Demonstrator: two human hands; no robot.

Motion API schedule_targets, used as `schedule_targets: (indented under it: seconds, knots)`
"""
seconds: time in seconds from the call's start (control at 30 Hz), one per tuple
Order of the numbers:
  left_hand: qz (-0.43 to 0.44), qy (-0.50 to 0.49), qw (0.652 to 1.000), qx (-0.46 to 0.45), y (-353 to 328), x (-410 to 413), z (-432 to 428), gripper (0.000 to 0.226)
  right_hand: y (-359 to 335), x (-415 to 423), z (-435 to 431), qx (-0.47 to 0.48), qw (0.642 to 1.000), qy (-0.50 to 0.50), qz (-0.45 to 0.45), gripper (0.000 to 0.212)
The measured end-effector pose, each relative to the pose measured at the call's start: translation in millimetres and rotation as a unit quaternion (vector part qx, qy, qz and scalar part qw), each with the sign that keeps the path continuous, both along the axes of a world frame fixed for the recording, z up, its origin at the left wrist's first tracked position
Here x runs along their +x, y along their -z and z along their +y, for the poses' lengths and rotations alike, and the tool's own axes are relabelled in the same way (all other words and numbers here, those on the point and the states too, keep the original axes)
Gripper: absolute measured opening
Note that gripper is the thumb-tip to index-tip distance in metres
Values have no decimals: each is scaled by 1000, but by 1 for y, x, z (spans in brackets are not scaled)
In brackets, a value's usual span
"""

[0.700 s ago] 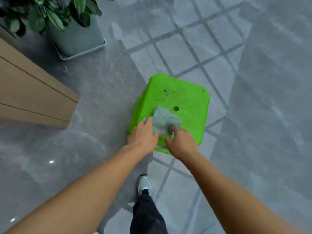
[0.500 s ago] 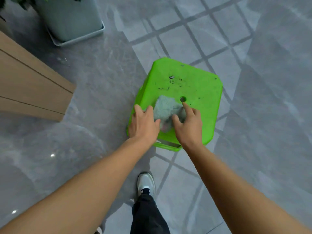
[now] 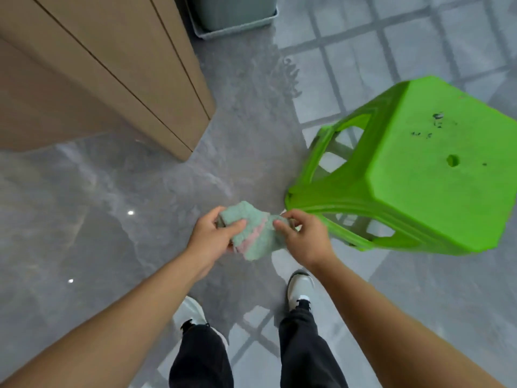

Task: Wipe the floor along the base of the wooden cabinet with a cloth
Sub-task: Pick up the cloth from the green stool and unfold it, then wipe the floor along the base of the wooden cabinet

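A fluffy pale green cloth (image 3: 253, 233) with a pink stripe hangs in the air in front of me, above the glossy grey floor (image 3: 92, 219). My left hand (image 3: 215, 238) grips its left end, thumb on top. My right hand (image 3: 303, 238) pinches its right end between thumb and fingers. The wooden cabinet (image 3: 106, 71) fills the upper left; its near corner meets the floor a short way beyond and left of my hands.
A bright green plastic stool (image 3: 419, 175) stands on the right, close to my right hand. A grey planter in a tray (image 3: 235, 21) sits at the top behind the cabinet. My two shoes (image 3: 299, 287) and dark trousers are below my hands.
Both hands have lifted the cloth off the stool's seat and brought it left, off the stool. My view has swung left and down, so the cabinet looms larger.
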State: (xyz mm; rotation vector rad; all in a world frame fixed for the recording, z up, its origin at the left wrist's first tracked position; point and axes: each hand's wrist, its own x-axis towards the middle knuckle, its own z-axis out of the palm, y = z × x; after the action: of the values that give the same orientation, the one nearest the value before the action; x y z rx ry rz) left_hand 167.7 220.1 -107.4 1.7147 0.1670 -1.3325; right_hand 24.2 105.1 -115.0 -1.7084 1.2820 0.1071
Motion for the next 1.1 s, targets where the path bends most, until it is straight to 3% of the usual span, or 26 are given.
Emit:
schedule_targets:
  seconds: [0.17, 0.23, 0.33, 0.47, 0.53, 0.67, 0.73, 0.8, 0.87, 0.93, 1.0, 1.1]
  knots:
    - [17, 84, 994, 70, 49, 66, 66, 17, 48, 64, 46, 82, 995, -51, 36, 6]
    - [22, 89, 989, 113, 77, 81, 85, 18, 77, 81, 67, 109, 990, -73, 61, 12]
    - [-2, 89, 980, 176, 122, 94, 97, 20, 115, 105, 83, 88, 985, -122, 90, 4]
    - [10, 54, 985, 166, 175, 130, 70, 19, 157, 152, 45, 152, 963, -170, 145, 7]
    - [42, 58, 987, 144, 201, 151, 45, 17, 173, 176, 11, 207, 954, -142, 163, 9]
    - [50, 28, 998, 41, 252, 198, -12, 18, 218, 223, -55, 151, 984, -30, 87, 9]
    - [26, -60, 998, 18, 275, 215, -28, 19, 240, 234, -71, 134, 990, 35, 39, 29]
    - [5, -118, 990, 76, 297, 224, -22, 42, 259, 232, -69, 130, 990, 31, 52, 48]
    - [-66, -2, 973, 221, 314, 222, 0, 64, 272, 216, -43, 135, 986, -23, 99, 55]
    - [-133, 178, 923, 313, 324, 211, 27, 77, 280, 193, -10, 138, 977, -98, 128, 60]
    - [-164, 293, 881, 333, 330, 203, 46, 90, 286, 178, 14, 127, 960, -199, 148, 65]
    - [-244, 319, 850, 341, 354, 211, 55, 103, 307, 196, 15, 77, 943, -299, 123, 70]
